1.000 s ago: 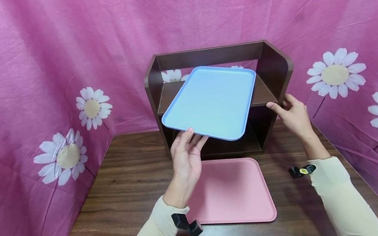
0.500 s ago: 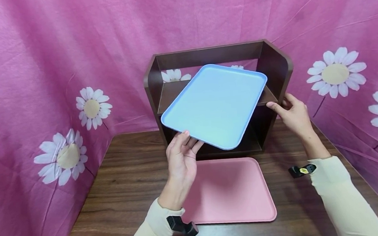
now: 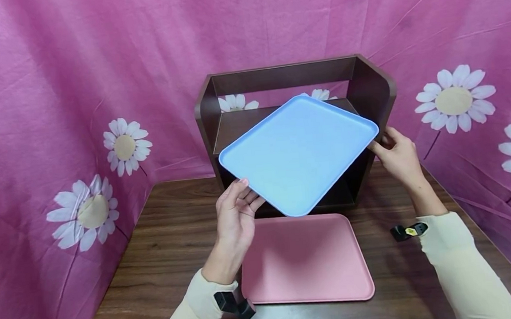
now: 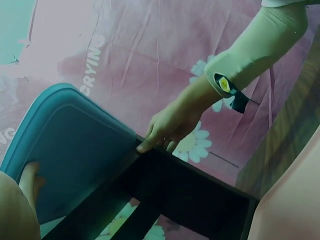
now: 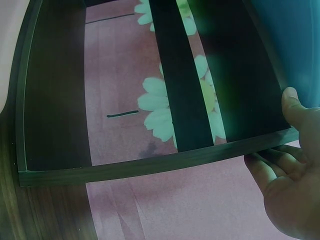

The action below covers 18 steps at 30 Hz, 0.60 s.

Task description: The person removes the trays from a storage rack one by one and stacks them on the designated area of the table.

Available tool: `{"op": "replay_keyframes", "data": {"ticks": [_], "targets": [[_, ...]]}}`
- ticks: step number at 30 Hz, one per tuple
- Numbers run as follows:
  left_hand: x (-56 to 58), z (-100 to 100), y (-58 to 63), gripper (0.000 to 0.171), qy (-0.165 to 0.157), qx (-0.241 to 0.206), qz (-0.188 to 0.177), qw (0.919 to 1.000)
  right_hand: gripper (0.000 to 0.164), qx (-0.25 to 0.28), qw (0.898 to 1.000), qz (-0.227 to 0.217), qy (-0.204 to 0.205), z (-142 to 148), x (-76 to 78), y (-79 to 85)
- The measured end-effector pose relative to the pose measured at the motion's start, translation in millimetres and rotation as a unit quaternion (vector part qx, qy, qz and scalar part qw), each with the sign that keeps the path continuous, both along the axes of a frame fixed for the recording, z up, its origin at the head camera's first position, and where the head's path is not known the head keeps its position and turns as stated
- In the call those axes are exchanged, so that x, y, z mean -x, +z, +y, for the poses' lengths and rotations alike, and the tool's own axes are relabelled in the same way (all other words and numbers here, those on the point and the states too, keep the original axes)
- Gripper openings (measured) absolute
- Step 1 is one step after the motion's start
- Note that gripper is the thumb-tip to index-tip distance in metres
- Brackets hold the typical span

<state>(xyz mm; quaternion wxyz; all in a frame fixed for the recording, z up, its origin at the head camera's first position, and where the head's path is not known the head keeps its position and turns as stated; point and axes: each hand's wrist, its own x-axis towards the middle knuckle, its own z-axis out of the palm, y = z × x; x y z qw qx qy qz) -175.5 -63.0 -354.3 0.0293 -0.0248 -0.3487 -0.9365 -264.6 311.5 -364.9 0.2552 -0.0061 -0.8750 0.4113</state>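
Note:
My left hand (image 3: 235,227) holds a light-blue rectangular tray (image 3: 300,153) by its near left edge, thumb at the rim and fingers underneath. The tray is raised and slanted in front of a dark brown two-tier shelf (image 3: 376,88), hiding much of its middle board and lower compartment. My right hand (image 3: 399,159) grips the shelf's right side panel, thumb inside and fingers outside, as the right wrist view shows on the panel's edge (image 5: 150,166). In the left wrist view the tray's underside (image 4: 80,145) shows, its far corner close to the right thumb.
A pink tray (image 3: 307,261) lies flat on the wood-grain table (image 3: 174,268) in front of the shelf, below the blue one. A pink curtain (image 3: 105,61) with white daisies surrounds the table behind and at both sides.
The blue tray has turned clockwise, its right corner swinging right and down over the shelf's right side. My left hand has shifted slightly left and down. The right hand stays in place.

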Motion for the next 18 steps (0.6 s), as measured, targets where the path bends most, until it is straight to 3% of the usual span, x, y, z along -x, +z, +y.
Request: {"op": "replay_keyframes", "data": {"ticks": [7, 18], "targets": [[6.3, -13, -0.1, 0.023, -0.024, 0.026, 0.010, 0.9993, 0.022, -0.039, 0.999, 0.006, -0.025, 1, -0.4, 0.8], [14.8, -32, -0.9, 0.030, -0.043, 0.036, 0.000, 0.9984, 0.034, -0.050, 0.998, 0.025, -0.001, 3, -1.0, -0.4]]}}
